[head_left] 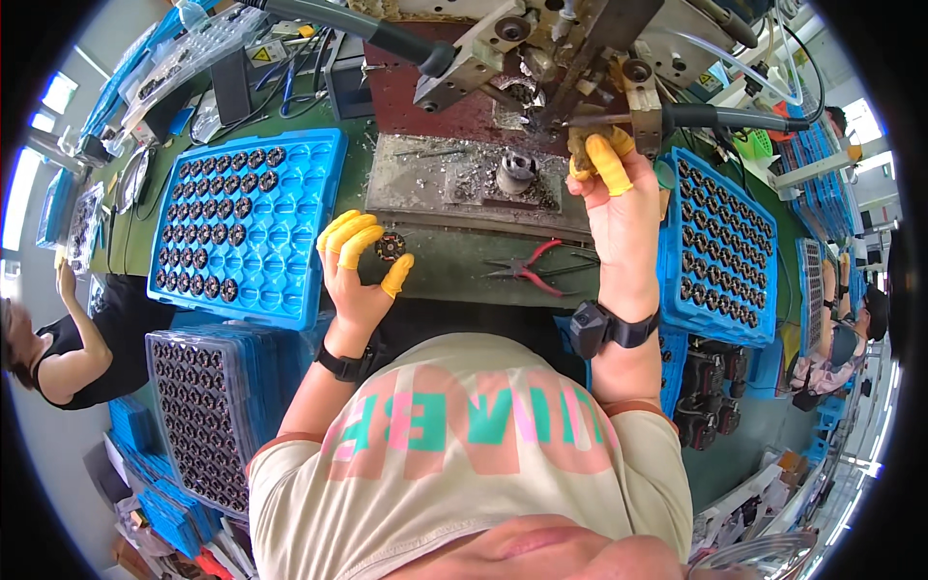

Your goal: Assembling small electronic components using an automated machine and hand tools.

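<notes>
My left hand, with yellow finger cots, is closed on a small round black motor stator with coppery spots, above the bench's near edge. My right hand, also in yellow finger cots, is raised beside the machine. Its fingers are closed around a brownish, dirty lump whose kind I cannot make out. Left of that hand, a round metal fixture stands on a steel plate strewn with metal-coloured crumbs. Red-handled pliers lie on the bench between my hands.
A blue tray, partly filled with stators, lies to the left; another blue tray full of them lies to the right. Two dark soldering-iron-like handles reach toward the machine. Stacked trays stand lower left. Other people sit at both sides.
</notes>
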Available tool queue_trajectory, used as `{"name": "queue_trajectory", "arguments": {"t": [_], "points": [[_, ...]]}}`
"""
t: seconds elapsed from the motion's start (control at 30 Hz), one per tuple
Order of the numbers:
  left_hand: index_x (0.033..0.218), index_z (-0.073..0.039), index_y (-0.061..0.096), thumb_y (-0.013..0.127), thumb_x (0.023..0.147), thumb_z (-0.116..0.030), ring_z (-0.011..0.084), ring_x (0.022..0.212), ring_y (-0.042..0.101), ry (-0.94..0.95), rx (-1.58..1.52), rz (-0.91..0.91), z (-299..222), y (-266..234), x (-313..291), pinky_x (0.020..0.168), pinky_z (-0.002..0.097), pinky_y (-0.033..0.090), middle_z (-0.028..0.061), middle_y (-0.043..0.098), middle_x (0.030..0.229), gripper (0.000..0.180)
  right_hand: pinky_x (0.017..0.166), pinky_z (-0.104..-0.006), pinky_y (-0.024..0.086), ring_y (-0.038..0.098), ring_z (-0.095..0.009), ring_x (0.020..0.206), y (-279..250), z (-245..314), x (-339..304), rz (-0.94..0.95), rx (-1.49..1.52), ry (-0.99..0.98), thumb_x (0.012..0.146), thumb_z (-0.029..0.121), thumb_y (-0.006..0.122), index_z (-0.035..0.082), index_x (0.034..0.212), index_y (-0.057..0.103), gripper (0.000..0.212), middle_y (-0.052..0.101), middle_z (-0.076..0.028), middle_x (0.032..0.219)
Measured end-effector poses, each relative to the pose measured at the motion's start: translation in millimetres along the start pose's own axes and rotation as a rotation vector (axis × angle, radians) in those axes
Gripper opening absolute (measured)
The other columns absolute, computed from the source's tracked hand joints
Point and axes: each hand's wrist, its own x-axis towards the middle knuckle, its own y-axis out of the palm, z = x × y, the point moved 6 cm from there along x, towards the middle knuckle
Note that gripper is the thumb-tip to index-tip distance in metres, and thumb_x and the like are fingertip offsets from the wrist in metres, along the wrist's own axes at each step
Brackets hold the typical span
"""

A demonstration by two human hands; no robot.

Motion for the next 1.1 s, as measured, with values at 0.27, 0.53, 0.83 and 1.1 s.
{"name": "queue_trajectory", "arguments": {"t": [0.27,0.53,0.83,1.1], "points": [[0.105,-0.007,0.062,0.086,0.065,-0.019,0.034,0.11,0.056,0.007,0.001,-0.015,-0.2,0.0,-0.2,0.096,0.0439,0.042,0.0095,0.063,0.11,0.047,0.062,-0.0269,0.048,0.06,-0.011,0.074,5.6,2.2,0.0,0.017,-0.137,-0.045,0.093,0.009,0.064,0.003,0.109,0.063,0.018,0.065,-0.005,0.095],[0.105,-0.007,0.063,0.086,0.063,-0.018,0.0342,0.11,0.055,-0.002,0.008,-0.005,2.0,1.0,-0.9,0.096,0.0438,0.042,0.0097,0.063,0.111,0.049,0.069,-0.0282,0.053,0.064,-0.013,0.079,7.8,18.4,-25.3,-0.241,-0.813,-0.354,0.085,0.003,0.071,0.0,0.102,0.067,0.018,0.068,-0.006,0.093],[0.105,-0.007,0.062,0.086,0.065,-0.02,0.0345,0.11,0.055,0.015,0.001,0.002,1.1,0.6,-0.6,0.096,0.0443,0.042,0.01,0.062,0.111,0.049,0.071,-0.0346,0.052,0.063,-0.026,0.082,39.9,38.2,-38.9,-0.182,-1.577,-0.884,0.077,0.003,0.075,0.006,0.102,0.069,0.026,0.064,-0.009,0.093],[0.106,-0.007,0.062,0.085,0.066,-0.019,0.035,0.111,0.055,0.014,-0.018,0.002,0.7,0.0,-1.3,0.097,0.0446,0.042,0.0099,0.063,0.111,0.048,0.069,-0.0346,0.052,0.063,-0.026,0.077,61.1,55.2,-40.0,-0.219,-1.502,-0.933,0.076,0.001,0.076,0.006,0.098,0.07,0.023,0.064,-0.009,0.092]]}}
